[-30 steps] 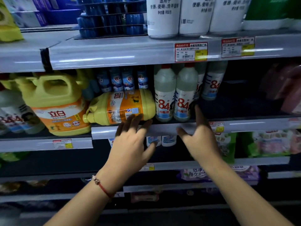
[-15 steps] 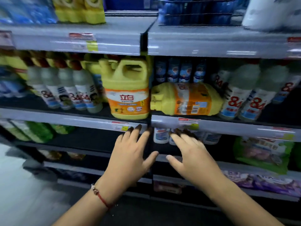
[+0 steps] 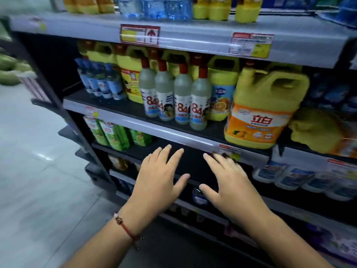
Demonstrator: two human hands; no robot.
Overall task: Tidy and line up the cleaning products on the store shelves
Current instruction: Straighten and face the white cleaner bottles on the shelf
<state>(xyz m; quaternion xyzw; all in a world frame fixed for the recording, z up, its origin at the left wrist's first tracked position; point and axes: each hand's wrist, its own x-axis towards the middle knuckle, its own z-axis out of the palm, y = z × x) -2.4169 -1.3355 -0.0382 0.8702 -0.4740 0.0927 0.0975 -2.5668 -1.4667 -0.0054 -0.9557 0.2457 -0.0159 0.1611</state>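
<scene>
Both hands empty: left hand [image 3: 156,176] and right hand [image 3: 229,182] spread flat, fingers straight, grasping nothing.

Just beyond the fingertips runs the shelf edge [image 3: 154,130]; above it 4 disinfectant bottles [image 3: 174,97] stand upright in a slightly staggered row, with the yellow detergent jug [image 3: 264,111] upright to their right. Farther right, a toppled yellow jug [image 3: 316,130], blurred, lies unrighted, so work remains. Against 0.5 s ago, the view has swung left, putting the bottles ahead of the hands.
</scene>
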